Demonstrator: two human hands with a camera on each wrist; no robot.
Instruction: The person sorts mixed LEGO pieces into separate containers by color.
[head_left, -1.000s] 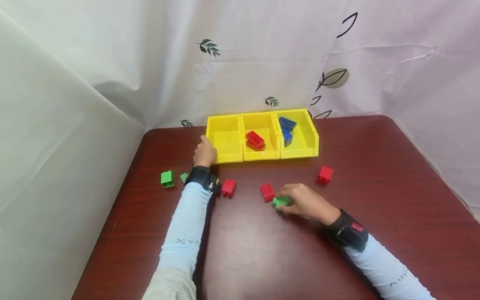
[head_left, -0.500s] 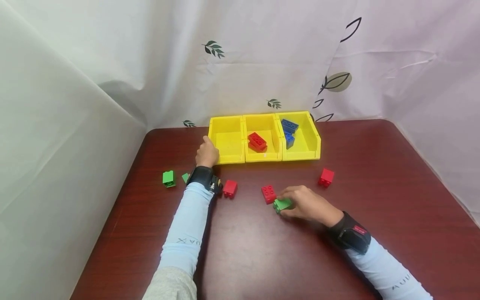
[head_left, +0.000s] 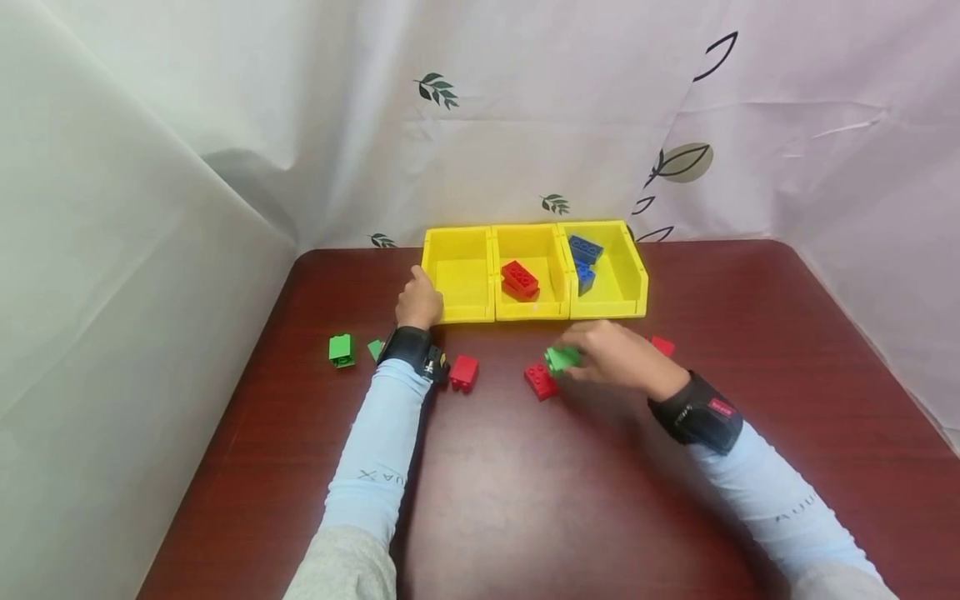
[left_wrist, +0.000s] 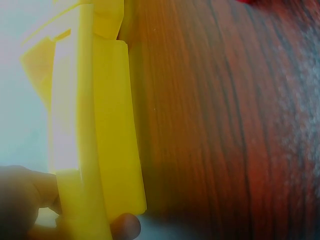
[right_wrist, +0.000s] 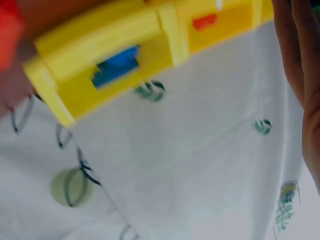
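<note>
My right hand [head_left: 618, 354] pinches a green toy brick [head_left: 561, 360] by its right side, held over the far end of a red brick [head_left: 541, 382]. At the front left corner of the left yellow bin [head_left: 467, 313], my left hand [head_left: 420, 302] grips the side wall. The left wrist view shows fingertips [left_wrist: 126, 226] at the bottom end of the bin's front lip. Two red bricks [head_left: 520, 282] lie in the middle bin, two blue bricks [head_left: 585, 250] in the right one. The left bin holds nothing.
More bricks lie on the dark red table [head_left: 480, 492]: a red one [head_left: 463, 373] by my left wrist and a green one [head_left: 341, 351] at the left. Another green brick [head_left: 376, 349] and a red one [head_left: 663, 345] are partly hidden by my arms. A patterned curtain [head_left: 495, 125] hangs behind.
My right hand has moved away from me with the green brick, lifting it from beside the red brick. My left hand keeps its grip on the bin. The head view shifts slightly.
</note>
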